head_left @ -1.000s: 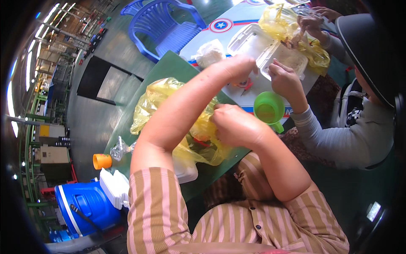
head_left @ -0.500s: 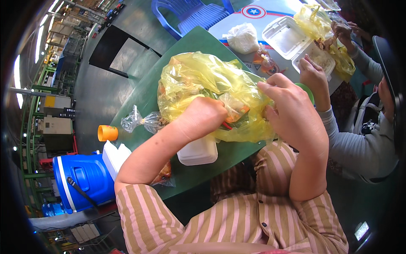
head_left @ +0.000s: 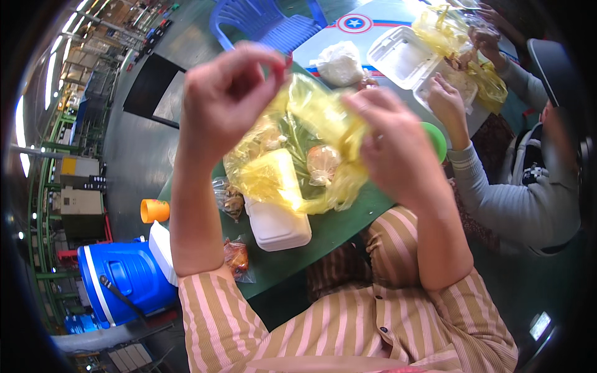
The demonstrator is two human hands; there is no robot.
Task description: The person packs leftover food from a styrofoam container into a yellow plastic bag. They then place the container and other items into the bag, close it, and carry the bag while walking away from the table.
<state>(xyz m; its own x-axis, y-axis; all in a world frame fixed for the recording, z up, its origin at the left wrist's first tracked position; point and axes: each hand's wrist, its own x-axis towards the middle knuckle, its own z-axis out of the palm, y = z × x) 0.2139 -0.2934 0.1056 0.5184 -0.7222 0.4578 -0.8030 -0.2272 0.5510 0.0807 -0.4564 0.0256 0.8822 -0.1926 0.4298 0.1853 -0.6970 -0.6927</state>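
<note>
A yellow plastic bag [head_left: 348,180] lies open on the green table [head_left: 348,221]. Its edge is gripped by my right hand [head_left: 401,149], whose fingers are blurred by motion. My left hand [head_left: 230,102] is raised over the bag's far left side, fingertips pinched at a small red thing [head_left: 288,60] too blurred to name. Inside the bag are long green leaves or stalks and a small knotted bag of pinkish-brown food [head_left: 323,163]. A white foam box [head_left: 280,230] sits partly under the bag's near edge.
Left of the foam box are a clear bag with brown contents [head_left: 231,202] and a bag of reddish food [head_left: 237,256]. An orange cup [head_left: 154,211] and blue cooler [head_left: 127,280] stand farther left. At right, another person's hand [head_left: 444,102] is by an opened foam container [head_left: 404,59].
My left hand has come up out of the bag toward the far left, with the small red thing at its fingertips. The bag now gapes wider, and my right hand has shifted slightly left.
</note>
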